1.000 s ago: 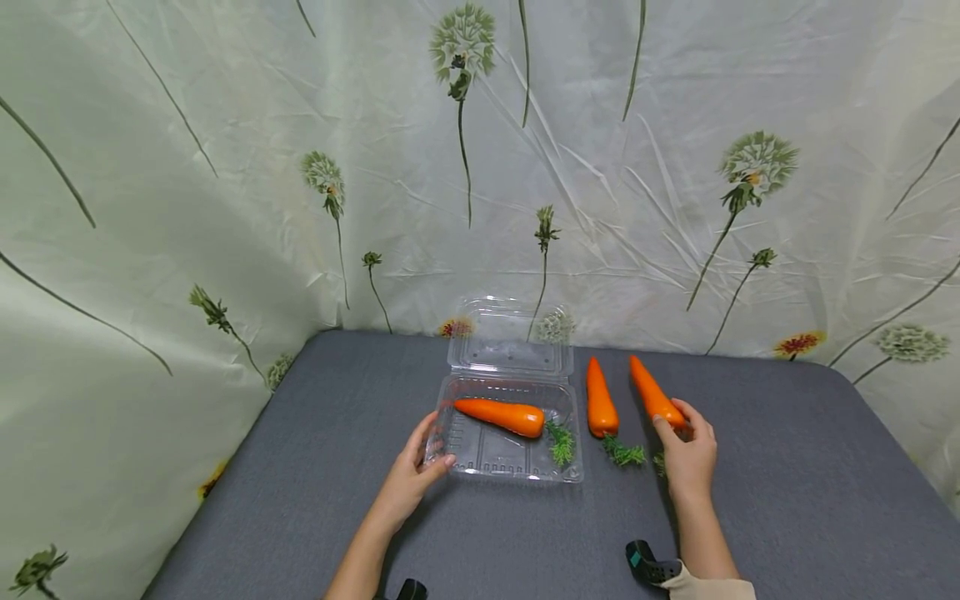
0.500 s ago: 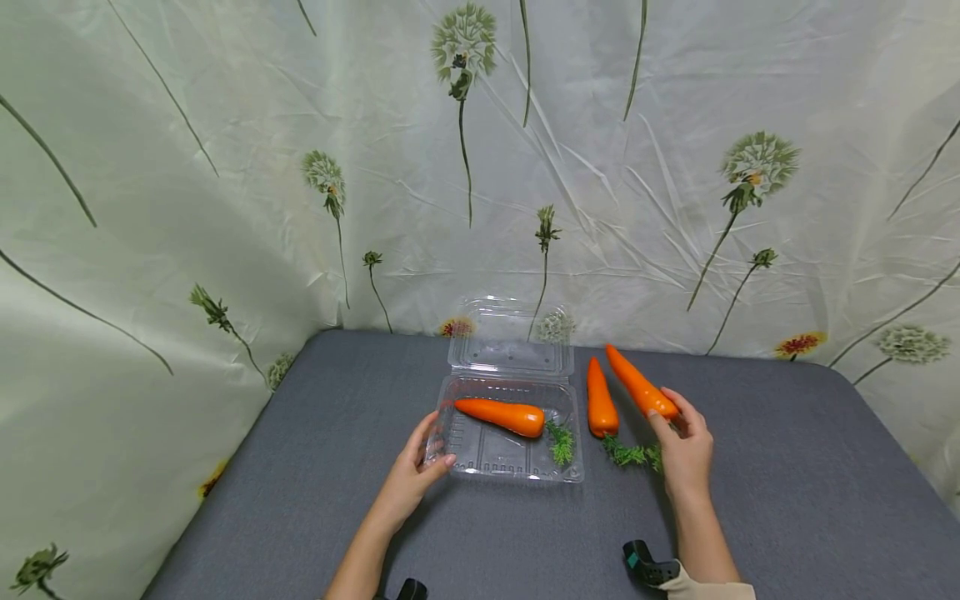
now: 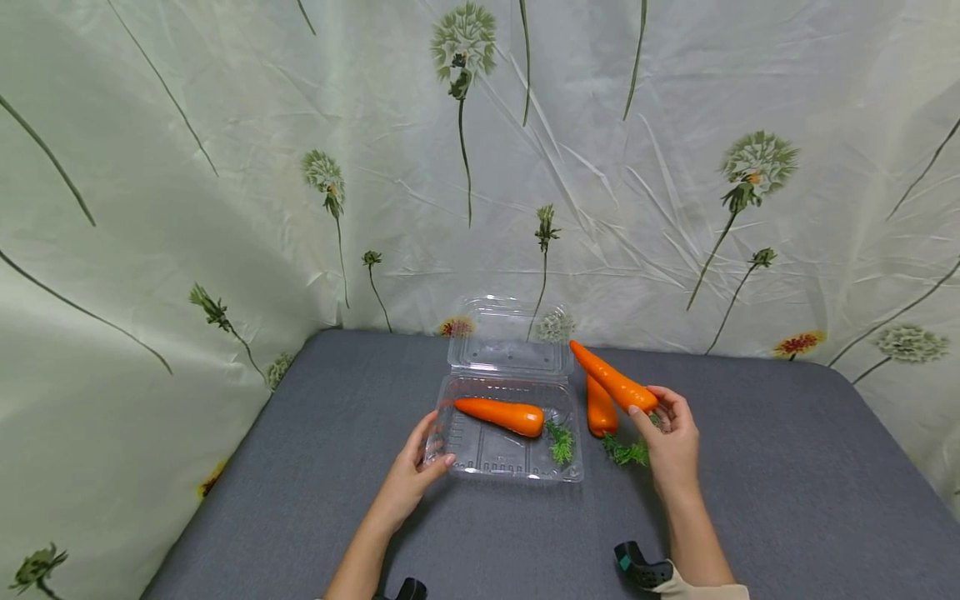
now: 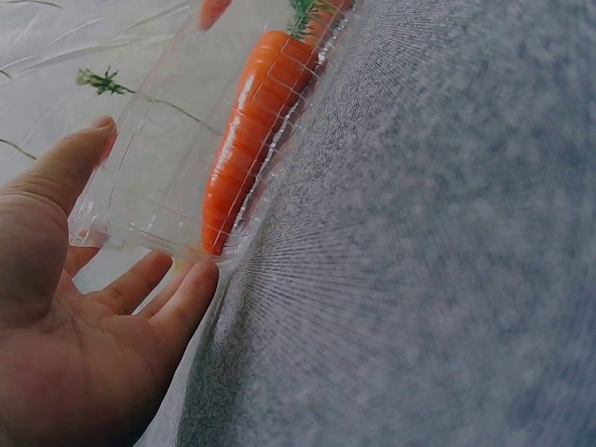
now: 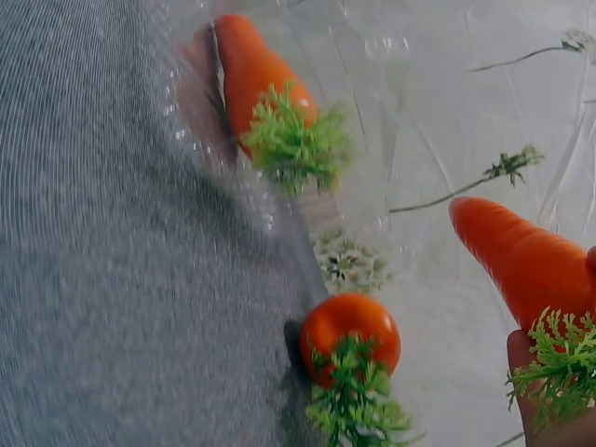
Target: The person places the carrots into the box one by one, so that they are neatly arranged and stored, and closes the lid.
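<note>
My right hand point(image 3: 671, 442) grips a carrot point(image 3: 611, 375) by its thick end. This carrot is raised and slants to the upper left, over a second carrot point(image 3: 600, 412) that lies on the table. In the right wrist view the held carrot point(image 5: 526, 265) shows its green leafy top point(image 5: 563, 363) beside the fingers. My left hand point(image 3: 408, 479) holds the left side of an open clear plastic clamshell container point(image 3: 480, 475), thumb at the near corner. Inside the container a third carrot point(image 3: 498, 415) lies with its tip to the left and its green top to the right.
The container's lid point(image 3: 510, 342) stands tilted back behind its base. A grey table point(image 3: 315, 433) with rounded back corners lies under everything. A pale curtain point(image 3: 600, 167) printed with dandelions hangs close behind and at the left.
My right hand has lifted its carrot and moved it left, so it now overlaps the carrot on the table. The left hand and the container have stayed in place.
</note>
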Action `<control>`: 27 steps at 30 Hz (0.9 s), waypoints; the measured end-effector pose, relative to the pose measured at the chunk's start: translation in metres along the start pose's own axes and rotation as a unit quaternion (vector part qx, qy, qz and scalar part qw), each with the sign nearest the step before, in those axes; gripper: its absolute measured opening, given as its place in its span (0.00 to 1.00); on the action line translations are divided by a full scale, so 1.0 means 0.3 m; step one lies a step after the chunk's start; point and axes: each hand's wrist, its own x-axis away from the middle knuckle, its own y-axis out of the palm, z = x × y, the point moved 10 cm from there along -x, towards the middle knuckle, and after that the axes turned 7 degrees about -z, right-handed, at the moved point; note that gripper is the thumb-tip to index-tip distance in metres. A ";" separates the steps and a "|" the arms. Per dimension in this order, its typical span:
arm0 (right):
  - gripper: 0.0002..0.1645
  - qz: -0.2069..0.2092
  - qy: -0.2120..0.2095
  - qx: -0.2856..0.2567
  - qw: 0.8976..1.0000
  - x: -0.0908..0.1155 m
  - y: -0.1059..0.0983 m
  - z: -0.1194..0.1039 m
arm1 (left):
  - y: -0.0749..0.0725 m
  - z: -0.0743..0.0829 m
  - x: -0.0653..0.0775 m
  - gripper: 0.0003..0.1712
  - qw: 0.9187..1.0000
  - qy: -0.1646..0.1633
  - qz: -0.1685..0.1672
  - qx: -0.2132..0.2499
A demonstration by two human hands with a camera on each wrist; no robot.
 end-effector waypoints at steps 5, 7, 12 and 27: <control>0.23 -0.023 -0.010 0.007 1.000 0.008 0.038 -0.018 | 0.000 -0.003 0.000 0.42 1.000 -0.003 0.000 -0.001; 0.23 -0.031 -0.013 0.008 0.999 0.010 0.050 -0.023 | 0.000 -0.005 0.000 0.41 1.000 -0.005 0.000 -0.002; 0.23 -0.054 -0.019 0.015 0.998 0.016 0.085 -0.036 | -0.002 -0.004 0.000 0.41 1.000 -0.005 0.002 -0.005; 0.26 -0.119 -0.014 0.000 0.993 0.033 0.198 -0.033 | -0.002 -0.006 0.000 0.41 1.000 -0.013 0.003 -0.006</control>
